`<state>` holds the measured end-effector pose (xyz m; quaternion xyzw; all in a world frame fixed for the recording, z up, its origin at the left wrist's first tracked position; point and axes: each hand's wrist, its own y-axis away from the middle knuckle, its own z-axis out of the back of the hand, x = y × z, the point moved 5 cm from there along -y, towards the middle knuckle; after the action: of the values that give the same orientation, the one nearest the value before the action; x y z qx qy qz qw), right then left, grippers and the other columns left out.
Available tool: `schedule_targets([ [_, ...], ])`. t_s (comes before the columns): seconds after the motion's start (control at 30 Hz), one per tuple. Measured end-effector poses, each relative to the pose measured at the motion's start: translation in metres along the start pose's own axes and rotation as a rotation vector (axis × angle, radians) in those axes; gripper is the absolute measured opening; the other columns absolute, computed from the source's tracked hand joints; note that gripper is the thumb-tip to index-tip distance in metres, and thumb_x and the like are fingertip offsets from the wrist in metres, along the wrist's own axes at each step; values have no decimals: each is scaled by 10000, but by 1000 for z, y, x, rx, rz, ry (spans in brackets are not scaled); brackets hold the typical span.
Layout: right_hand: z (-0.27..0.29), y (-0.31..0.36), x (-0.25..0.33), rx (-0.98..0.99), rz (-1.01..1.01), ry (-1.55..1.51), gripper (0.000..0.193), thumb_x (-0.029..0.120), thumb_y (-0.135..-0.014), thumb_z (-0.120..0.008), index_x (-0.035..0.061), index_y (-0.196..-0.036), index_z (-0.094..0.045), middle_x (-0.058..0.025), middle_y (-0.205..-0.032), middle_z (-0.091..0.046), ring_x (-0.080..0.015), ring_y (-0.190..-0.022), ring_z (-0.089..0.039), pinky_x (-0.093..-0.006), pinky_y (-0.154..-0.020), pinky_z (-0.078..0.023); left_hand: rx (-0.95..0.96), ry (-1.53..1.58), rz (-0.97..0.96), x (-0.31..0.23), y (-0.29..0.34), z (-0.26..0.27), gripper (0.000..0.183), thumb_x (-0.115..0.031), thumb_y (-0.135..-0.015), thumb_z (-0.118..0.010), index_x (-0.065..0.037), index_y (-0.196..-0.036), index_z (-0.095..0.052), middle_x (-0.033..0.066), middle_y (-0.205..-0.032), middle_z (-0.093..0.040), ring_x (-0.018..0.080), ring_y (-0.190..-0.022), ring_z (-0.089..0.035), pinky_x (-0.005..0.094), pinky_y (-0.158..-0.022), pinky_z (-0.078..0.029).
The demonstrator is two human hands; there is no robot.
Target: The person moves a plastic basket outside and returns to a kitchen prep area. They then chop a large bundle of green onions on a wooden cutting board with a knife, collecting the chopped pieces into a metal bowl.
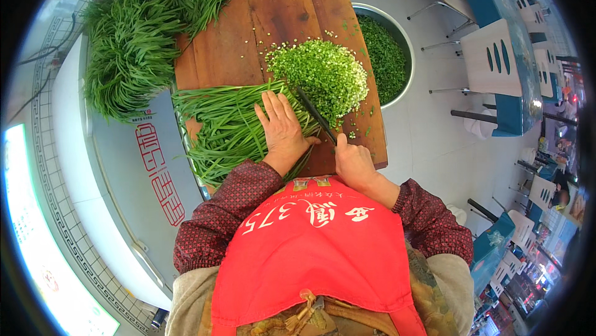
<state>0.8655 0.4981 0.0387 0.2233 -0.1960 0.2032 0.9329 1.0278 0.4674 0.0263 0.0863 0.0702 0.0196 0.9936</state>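
My left hand (284,128) lies flat with fingers stretched over a bunch of long green garlic chives (230,122) on the wooden board (273,13). My right hand (358,163) is closed around the handle of a dark kitchen knife (318,114). Its blade, seen edge-on, stands at the cut end of the bunch, just right of my left fingers. Beyond the knife, a heap of finely chopped chives (323,75) spreads over the board, pale bits mostly on its right side. Stray pieces lie scattered around it.
More whole chives (133,57) are piled at the board's far left, hanging over its edge. A round metal basin (408,57) of chopped green stands past the right edge. A grey counter (136,168) is on the left. Chairs (493,57) and blue tables (528,103) stand at right.
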Motion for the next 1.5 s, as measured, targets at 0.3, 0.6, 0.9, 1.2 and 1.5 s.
schedule_targets([
  [0.3,0,-4,-4,-14,-40,31,213,18,-794,-576,-14,-940,-424,-226,-616,-623,-402,-587,-650,-489,-549,-526,12,-10,8,1,-3,0,1291,-526,-530,-855,150,-1428,-219,342,-1497,-217,465,-1438,-138,613,-1140,-112],
  [0.6,41,20,9,-150,78,-132,155,85,-895,-549,8,-919,-416,-186,-617,-609,-397,-554,-629,-495,-508,-493,-72,-29,74,29,-12,7,1221,-464,-504,-864,134,-1397,-284,297,-1457,-309,437,-1409,-232,578,-1133,-197],
  [0.9,21,12,25,-42,55,-58,160,28,-822,-549,2,-910,-419,-211,-645,-619,-389,-550,-636,-482,-511,-510,-38,-17,-1,29,-18,6,1138,-484,-517,-856,115,-1343,-352,215,-1251,-462,366,-1221,-423,549,-1062,-306],
  [1.2,33,6,45,-46,-17,23,235,-19,-747,-579,-30,-928,-429,-237,-641,-620,-400,-568,-641,-482,-525,-517,-40,24,-35,32,-21,10,1104,-476,-473,-880,97,-1288,-404,160,-1149,-478,315,-1093,-457,468,-967,-337],
  [1.5,-5,-55,42,-192,-14,10,200,112,-908,-570,-35,-943,-439,-242,-593,-596,-441,-567,-618,-517,-526,-505,-24,63,-59,33,-22,10,1077,-470,-498,-855,114,-1279,-397,172,-1154,-479,321,-1085,-450,472,-975,-323],
])
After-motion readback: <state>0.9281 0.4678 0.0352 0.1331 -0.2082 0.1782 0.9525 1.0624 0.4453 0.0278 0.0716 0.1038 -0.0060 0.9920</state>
